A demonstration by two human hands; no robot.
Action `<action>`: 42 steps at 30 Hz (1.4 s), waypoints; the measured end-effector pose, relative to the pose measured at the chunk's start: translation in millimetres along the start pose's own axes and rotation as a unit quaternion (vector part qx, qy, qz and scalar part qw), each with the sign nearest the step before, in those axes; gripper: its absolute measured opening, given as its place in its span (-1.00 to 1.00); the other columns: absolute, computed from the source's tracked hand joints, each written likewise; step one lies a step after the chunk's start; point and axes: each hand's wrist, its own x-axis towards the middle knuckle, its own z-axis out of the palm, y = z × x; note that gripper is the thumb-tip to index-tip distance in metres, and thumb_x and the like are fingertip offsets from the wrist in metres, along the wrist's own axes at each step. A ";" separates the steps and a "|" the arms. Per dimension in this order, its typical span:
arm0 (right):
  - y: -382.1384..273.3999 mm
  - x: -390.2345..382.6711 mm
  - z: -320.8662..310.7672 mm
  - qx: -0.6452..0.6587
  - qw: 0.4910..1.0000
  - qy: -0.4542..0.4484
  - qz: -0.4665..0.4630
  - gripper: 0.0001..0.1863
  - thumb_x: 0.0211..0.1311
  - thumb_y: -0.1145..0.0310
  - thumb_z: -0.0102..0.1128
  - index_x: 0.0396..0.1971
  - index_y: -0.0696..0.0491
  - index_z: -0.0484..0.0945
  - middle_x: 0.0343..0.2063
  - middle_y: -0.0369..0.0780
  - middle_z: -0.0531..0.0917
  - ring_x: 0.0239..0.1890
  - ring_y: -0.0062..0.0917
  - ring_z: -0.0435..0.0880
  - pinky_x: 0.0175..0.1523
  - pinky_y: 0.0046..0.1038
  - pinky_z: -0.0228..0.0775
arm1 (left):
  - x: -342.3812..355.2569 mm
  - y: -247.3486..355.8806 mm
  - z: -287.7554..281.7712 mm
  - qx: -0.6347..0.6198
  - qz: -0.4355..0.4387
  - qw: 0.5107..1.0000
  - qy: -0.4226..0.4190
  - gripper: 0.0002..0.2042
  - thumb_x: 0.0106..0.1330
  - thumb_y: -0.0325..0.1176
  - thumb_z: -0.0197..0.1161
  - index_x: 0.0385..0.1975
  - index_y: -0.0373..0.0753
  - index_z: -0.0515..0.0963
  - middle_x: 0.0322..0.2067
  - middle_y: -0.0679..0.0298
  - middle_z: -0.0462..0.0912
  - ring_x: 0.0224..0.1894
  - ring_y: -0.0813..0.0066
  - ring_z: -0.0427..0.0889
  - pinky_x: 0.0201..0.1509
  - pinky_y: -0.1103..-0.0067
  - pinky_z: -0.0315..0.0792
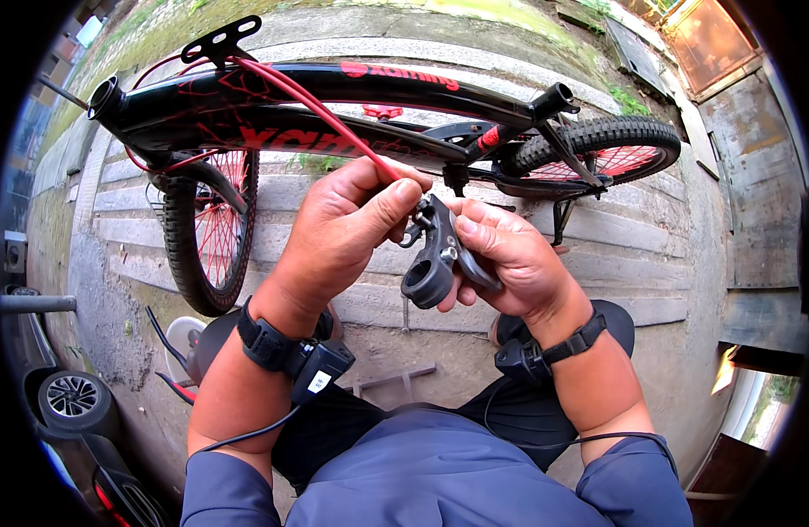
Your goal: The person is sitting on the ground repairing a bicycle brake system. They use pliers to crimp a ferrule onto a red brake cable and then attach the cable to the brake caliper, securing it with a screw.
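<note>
A red brake cable runs down from the black perforated bracket at the bike's front end. My left hand pinches its lower end between thumb and fingers. Just to the right, my right hand grips a black brake lever with a round clamp ring hanging at its lower end. The cable's end meets the top of the lever, but my left fingertips hide the exact contact. Behind both hands is the black bike frame with red markings, its head tube open at the left.
The front wheel with red spokes stands left of my arms, and the rear wheel lies far right. Stone slabs pave the ground. A parked car sits lower left. Metal sheets line the right side.
</note>
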 end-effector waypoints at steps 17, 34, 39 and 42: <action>-2.3 4.7 5.1 -0.175 0.977 0.082 -0.087 -0.48 0.30 0.27 0.24 0.18 0.10 0.33 0.01 -0.16 0.56 -0.14 -0.46 0.69 -0.31 -0.61 0.47 | -0.2 0.5 -6.1 0.099 0.043 0.994 0.018 -0.82 0.38 -0.35 0.23 -0.15 -0.33 0.60 -0.33 0.37 0.61 -0.32 0.69 0.51 -0.23 0.69 0.43; -2.3 1.0 6.6 -0.130 0.990 0.040 -0.023 -0.42 0.32 0.23 0.23 0.26 0.14 0.33 -0.02 -0.20 0.53 -0.37 -0.65 0.62 -0.36 -0.65 0.41 | -2.4 -1.0 -7.0 0.099 0.057 0.993 0.011 -0.84 0.38 -0.33 0.25 -0.24 -0.30 0.58 -0.39 0.43 0.57 -0.33 0.75 0.42 -0.26 0.72 0.34; -1.1 2.4 7.1 -0.218 0.968 0.090 -0.082 -0.39 0.23 0.30 0.34 0.26 0.08 0.37 -0.10 -0.21 0.55 -0.33 -0.70 0.60 -0.31 -0.66 0.42 | -1.8 -3.4 -5.3 0.094 0.039 0.994 0.036 -0.83 0.36 -0.31 0.29 -0.26 -0.31 0.59 -0.42 0.45 0.55 -0.36 0.77 0.40 -0.31 0.74 0.32; 4.2 4.7 1.9 -0.310 0.932 0.114 -0.150 -0.42 0.19 0.34 0.37 0.22 0.08 0.42 -0.03 -0.20 0.51 -0.32 -0.73 0.58 -0.28 -0.65 0.41 | -0.7 -6.0 -5.2 0.106 0.029 0.992 0.055 -0.83 0.34 -0.31 0.30 -0.27 -0.30 0.59 -0.44 0.46 0.54 -0.38 0.79 0.38 -0.34 0.75 0.29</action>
